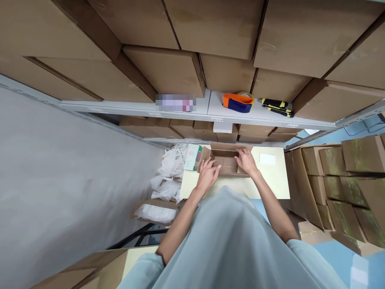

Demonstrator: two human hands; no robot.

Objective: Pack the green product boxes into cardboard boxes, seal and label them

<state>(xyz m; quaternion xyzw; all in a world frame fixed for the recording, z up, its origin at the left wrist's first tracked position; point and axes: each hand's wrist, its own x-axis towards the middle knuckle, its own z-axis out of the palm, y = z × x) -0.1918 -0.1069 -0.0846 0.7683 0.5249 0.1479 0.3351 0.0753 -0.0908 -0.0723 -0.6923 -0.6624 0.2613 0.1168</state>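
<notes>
An open cardboard box (230, 161) rests on the pale table with its flaps folded outward, and its inside looks bare. At its near left corner is my left hand (208, 174), fingers bent over the left wall and thumb toward the front side. My right hand (246, 161) grips the right side, its fingertips at the far right corner and the thumb inside the wall. Just left of the box stands a green and white carton (193, 157). To the right, a white card (267, 159) lies flat on the table.
The table (270, 186) adjoins a shelf (215, 105) stacked with cardboard boxes. On it sit an orange and blue tape dispenser (238, 102) and black and yellow cutters (276, 107). White packing material (173, 164) is heaped left; taped boxes (339, 172) are piled right.
</notes>
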